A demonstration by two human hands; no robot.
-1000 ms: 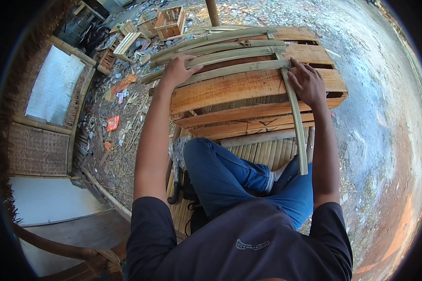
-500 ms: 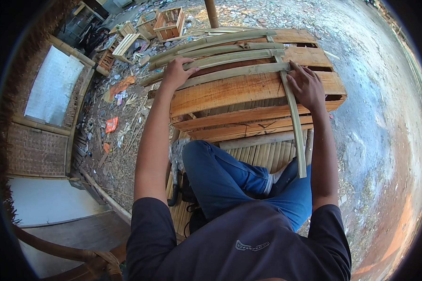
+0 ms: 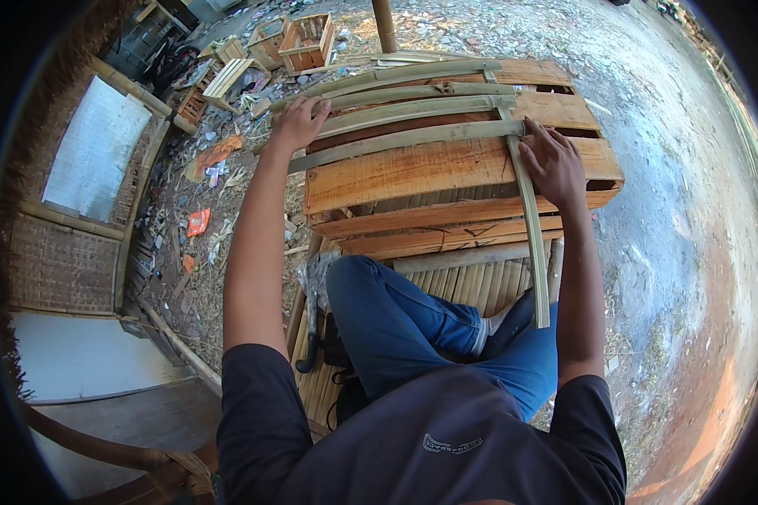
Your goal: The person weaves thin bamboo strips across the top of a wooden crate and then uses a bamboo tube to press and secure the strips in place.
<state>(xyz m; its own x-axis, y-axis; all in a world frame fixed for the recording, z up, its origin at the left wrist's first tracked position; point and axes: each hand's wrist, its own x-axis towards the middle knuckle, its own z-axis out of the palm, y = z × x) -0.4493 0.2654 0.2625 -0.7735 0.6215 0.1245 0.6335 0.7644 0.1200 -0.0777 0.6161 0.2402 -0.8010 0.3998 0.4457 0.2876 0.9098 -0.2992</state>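
Observation:
Several split bamboo strips (image 3: 421, 135) lie side by side across a wooden crate (image 3: 379, 187) in front of me. One long bamboo strip (image 3: 531, 236) crosses beneath their right ends and runs toward my lap. Over the strips' left part rests my left hand (image 3: 297, 126), palm down and open, fingers stretched across them. My right hand (image 3: 556, 164) is at the crossing, its bent fingers and thumb gripping the joint where the nearest strip's end meets the long cross strip. The fingertips partly hide that end.
I sit cross-legged on a bamboo-slat platform (image 3: 472, 282). A dark curved-handled tool (image 3: 310, 341) lies left of my knee. Wooden crates (image 3: 306, 46) stand at the far left on littered ground. A bamboo post (image 3: 384, 25) rises behind the crate; a woven wall (image 3: 63, 269) is left.
My left hand has slid left and slightly farther away along the strips. The nearest strip's left end now shows more. My right hand stays at the crossing.

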